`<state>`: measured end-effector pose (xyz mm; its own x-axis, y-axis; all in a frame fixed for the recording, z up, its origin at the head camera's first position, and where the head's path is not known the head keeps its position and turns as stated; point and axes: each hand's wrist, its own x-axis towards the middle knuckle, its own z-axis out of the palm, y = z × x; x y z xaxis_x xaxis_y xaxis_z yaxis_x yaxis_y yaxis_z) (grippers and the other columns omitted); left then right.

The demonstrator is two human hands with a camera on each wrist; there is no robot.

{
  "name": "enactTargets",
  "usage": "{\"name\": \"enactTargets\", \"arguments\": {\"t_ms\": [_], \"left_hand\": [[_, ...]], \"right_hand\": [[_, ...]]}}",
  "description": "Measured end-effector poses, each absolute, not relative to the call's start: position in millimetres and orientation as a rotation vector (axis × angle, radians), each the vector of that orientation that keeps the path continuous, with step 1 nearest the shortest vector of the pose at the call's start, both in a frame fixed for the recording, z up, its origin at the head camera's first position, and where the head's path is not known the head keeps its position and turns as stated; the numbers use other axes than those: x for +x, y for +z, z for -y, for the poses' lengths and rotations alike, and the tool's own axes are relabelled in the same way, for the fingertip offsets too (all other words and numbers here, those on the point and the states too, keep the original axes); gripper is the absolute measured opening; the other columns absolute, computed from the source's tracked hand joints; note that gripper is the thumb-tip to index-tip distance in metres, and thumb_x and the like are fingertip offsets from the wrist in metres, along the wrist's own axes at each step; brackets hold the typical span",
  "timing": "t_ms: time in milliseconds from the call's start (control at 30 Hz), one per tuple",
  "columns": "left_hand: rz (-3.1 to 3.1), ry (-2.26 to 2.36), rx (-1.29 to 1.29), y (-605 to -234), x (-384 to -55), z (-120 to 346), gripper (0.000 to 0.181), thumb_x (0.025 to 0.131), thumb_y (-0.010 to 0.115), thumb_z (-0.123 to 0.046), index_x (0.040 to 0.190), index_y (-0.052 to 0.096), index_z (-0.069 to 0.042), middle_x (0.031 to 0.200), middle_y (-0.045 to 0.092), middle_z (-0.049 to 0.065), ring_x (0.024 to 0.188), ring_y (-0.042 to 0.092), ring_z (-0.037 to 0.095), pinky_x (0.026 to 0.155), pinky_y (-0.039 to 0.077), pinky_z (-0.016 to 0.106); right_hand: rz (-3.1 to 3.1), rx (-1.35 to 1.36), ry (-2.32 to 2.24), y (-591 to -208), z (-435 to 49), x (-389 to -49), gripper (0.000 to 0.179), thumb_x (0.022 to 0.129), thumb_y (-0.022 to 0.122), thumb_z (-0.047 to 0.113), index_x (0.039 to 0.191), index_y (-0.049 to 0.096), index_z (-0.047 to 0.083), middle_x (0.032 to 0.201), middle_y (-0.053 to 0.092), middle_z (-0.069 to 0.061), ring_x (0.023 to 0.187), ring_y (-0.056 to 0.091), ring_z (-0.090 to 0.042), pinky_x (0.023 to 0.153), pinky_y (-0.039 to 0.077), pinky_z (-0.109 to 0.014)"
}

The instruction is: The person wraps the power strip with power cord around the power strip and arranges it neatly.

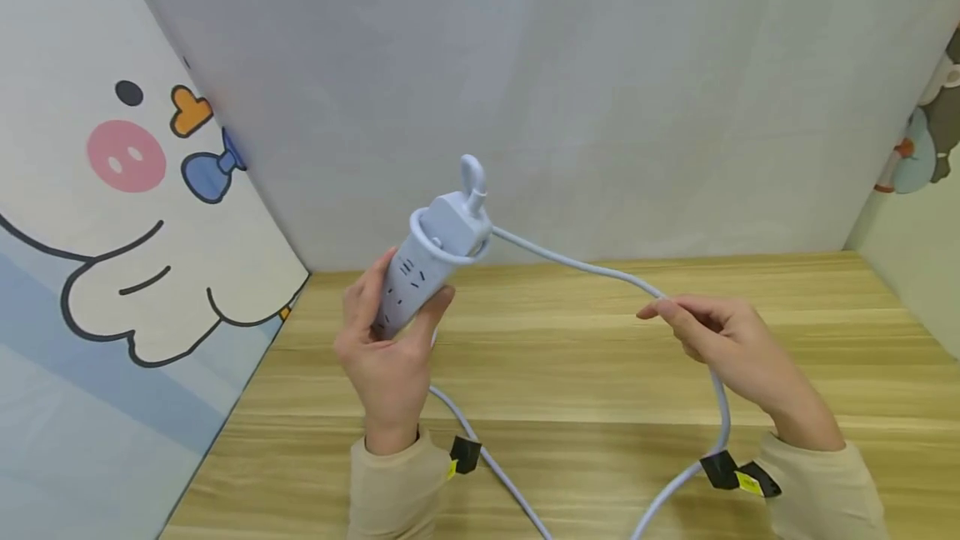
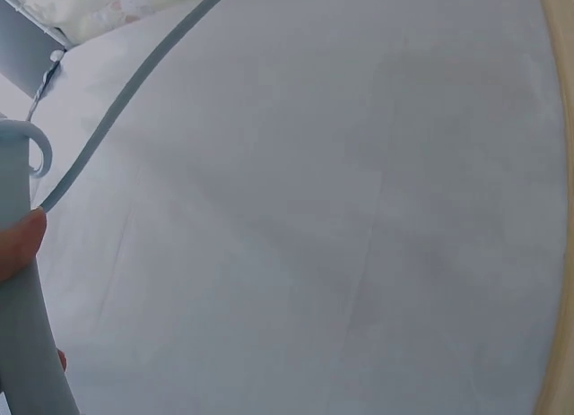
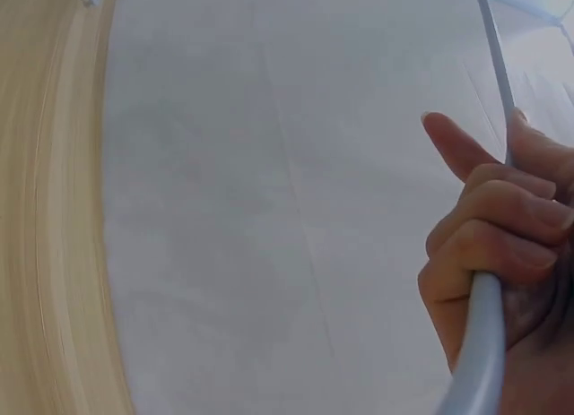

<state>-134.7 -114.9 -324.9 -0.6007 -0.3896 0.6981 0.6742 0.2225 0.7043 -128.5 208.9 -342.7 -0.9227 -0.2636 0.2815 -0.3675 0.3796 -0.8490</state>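
My left hand (image 1: 393,361) grips a white power strip (image 1: 408,277), tilted and raised above the table, its socket face towards the head camera. At the strip's upper end lies a plug (image 1: 453,223), with a turn of cord around that end and a small bend standing above it. From there the white cord (image 1: 570,261) stretches right to my right hand (image 1: 723,344), which holds it with curled fingers. The right wrist view shows the cord (image 3: 484,343) passing through that fist, index finger out. At the left wrist view's edge, a fingertip (image 2: 22,245) presses the strip (image 2: 36,343).
Below the hands is a wood-grain table (image 1: 555,357). More cord (image 1: 502,473) trails over it towards the near edge. A pale grey sheet (image 1: 562,107) hangs behind, and a cartoon-printed panel (image 1: 67,315) stands on the left. Dark tags (image 1: 466,455) show near both wrists.
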Motion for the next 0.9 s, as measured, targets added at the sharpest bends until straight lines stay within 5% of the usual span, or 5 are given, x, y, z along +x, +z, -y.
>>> {"name": "enactTargets", "arguments": {"t_ms": [500, 767, 900], "left_hand": [[1.456, -1.604, -0.052, -326, -143, 130, 0.060, 0.074, 0.087, 0.001, 0.129, 0.071, -0.014, 0.120, 0.070, 0.003, 0.111, 0.060, 0.023, 0.096, 0.045, 0.033], [1.403, -1.654, -0.025, -324, -144, 137, 0.061, 0.072, 0.087, 0.005, 0.129, 0.071, -0.012, 0.122, 0.071, 0.005, 0.112, 0.061, 0.025, 0.097, 0.045, 0.034], [1.432, -1.626, -0.022, -325, -144, 138, 0.060, 0.074, 0.087, 0.003, 0.129, 0.071, -0.013, 0.121, 0.071, 0.005, 0.112, 0.061, 0.024, 0.097, 0.045, 0.034]], "right_hand": [[2.536, 0.772, 1.509, -347, -213, -132, 0.027, 0.109, 0.042, 0.009, 0.114, 0.069, 0.004, 0.061, 0.038, -0.003, 0.051, 0.037, -0.016, 0.049, 0.034, -0.031], [2.435, 0.850, 1.544, -350, -215, -134, 0.035, 0.105, 0.047, -0.001, 0.124, 0.071, 0.016, 0.062, 0.036, -0.004, 0.052, 0.034, -0.018, 0.046, 0.031, -0.031], [2.431, 0.898, 1.535, -350, -214, -132, 0.032, 0.103, 0.049, -0.004, 0.123, 0.072, 0.007, 0.062, 0.034, -0.004, 0.053, 0.032, -0.018, 0.045, 0.031, -0.030]]}}
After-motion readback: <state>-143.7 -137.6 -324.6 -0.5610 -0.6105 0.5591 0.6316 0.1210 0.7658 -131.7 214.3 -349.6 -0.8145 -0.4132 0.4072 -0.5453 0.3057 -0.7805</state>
